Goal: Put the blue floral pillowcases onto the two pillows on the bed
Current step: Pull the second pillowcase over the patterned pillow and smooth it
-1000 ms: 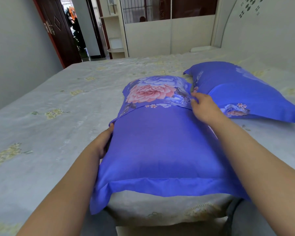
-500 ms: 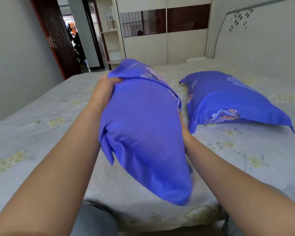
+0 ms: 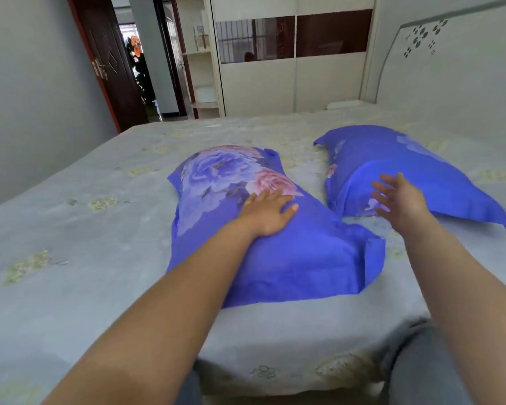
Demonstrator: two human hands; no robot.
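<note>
Two pillows in blue floral pillowcases lie on the bed [image 3: 70,229]. The near pillow [image 3: 289,252] lies in the middle, its flower print at the far end. My left hand [image 3: 268,213] rests flat on its top with straight fingers. The second pillow [image 3: 421,171] lies further right, near the headboard. My right hand [image 3: 400,200] hovers over that pillow's near end, fingers spread and straight, holding nothing.
The pale flowered sheet runs to the bed's front edge [image 3: 275,387] close to my knees. A headboard [image 3: 450,68] rises at the right. A wardrobe [image 3: 292,68] and an open dark door [image 3: 111,68] stand beyond the bed's far side.
The near pillow, lifted and turned in both hands half a second ago, now lies flat on the bed. My left hand rests on it; my right hand let go and moved right.
</note>
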